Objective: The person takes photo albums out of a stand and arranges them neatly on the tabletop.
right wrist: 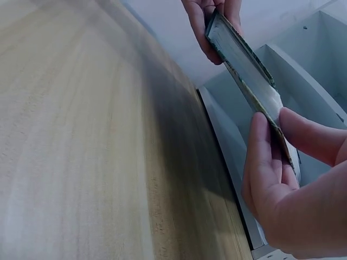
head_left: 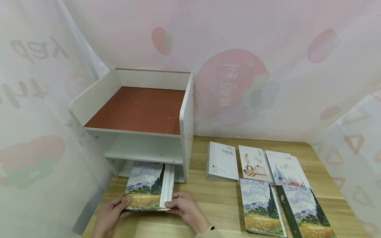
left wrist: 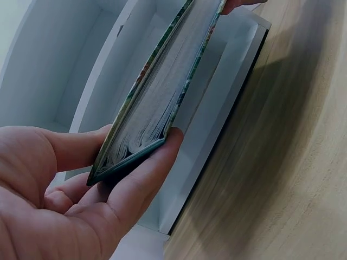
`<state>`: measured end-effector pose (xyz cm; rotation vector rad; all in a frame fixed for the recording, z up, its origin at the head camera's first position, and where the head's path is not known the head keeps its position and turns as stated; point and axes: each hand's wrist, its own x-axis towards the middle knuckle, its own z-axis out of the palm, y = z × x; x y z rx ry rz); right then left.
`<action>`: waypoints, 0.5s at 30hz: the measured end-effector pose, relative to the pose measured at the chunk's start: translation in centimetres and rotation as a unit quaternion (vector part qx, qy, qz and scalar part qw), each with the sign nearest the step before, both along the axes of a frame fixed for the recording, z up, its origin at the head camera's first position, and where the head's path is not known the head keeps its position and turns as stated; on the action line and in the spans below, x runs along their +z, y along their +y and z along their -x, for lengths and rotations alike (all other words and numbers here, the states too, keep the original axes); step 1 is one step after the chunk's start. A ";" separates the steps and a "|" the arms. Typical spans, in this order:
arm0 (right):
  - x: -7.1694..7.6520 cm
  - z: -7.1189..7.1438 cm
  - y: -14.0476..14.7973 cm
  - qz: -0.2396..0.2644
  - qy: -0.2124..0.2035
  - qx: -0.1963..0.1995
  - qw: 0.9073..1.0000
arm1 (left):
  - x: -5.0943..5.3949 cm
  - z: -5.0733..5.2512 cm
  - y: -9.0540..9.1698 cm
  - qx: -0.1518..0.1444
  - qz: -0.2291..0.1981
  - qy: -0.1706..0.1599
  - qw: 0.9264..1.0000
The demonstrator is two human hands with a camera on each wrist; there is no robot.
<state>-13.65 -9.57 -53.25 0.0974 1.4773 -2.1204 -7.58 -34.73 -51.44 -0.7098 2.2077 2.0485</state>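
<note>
A photo album [head_left: 146, 188] with a painted landscape cover is held at the opening of the white shelf's [head_left: 186, 145] lowest compartment. My left hand [head_left: 111, 211] grips its left near corner, thumb on the cover and fingers beneath. At the right near corner my right hand [head_left: 186, 208] pinches the album. White pages show beyond the front cover's right edge. In the left wrist view, the album's page edges [left wrist: 157, 92] lie between the two covers, near the left thumb. The right wrist view shows the right thumb and fingers [right wrist: 263, 146] on either side of the lower cover.
On the wooden table [head_left: 208, 205] to the right lie a white album [head_left: 223, 160], two illustrated white albums [head_left: 254, 163] and two more landscape albums [head_left: 262, 208]. The shelf has a reddish-brown top board [head_left: 143, 109] and a middle compartment. Printed curtains [head_left: 238, 39] hang behind and beside.
</note>
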 end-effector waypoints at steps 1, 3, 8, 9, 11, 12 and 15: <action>0.0 -0.1 0.0 0.002 0.001 -0.001 1.000 | 0.1 0.0 0.0 -0.001 0.001 -0.002 1.000; -0.1 -0.3 0.1 0.004 0.003 -0.005 1.000 | 0.2 -0.1 0.1 -0.001 0.006 -0.010 1.000; 0.0 -0.8 0.3 0.000 -0.007 -0.008 1.000 | 0.6 -0.2 0.1 -0.013 0.013 -0.027 0.999; 0.0 -0.9 0.3 -0.001 -0.009 -0.007 1.000 | 0.7 -0.3 0.1 -0.017 0.013 -0.030 0.999; 0.1 -1.0 0.3 -0.003 -0.013 -0.007 1.000 | 0.9 -0.4 0.1 -0.022 0.013 -0.036 0.999; 0.1 -1.0 0.4 -0.003 -0.013 -0.007 1.000 | 1.0 -0.5 0.1 -0.025 0.014 -0.039 0.999; 0.3 -1.1 0.4 -0.003 -0.013 -0.005 1.000 | 1.3 -0.7 0.1 -0.026 0.012 -0.047 0.998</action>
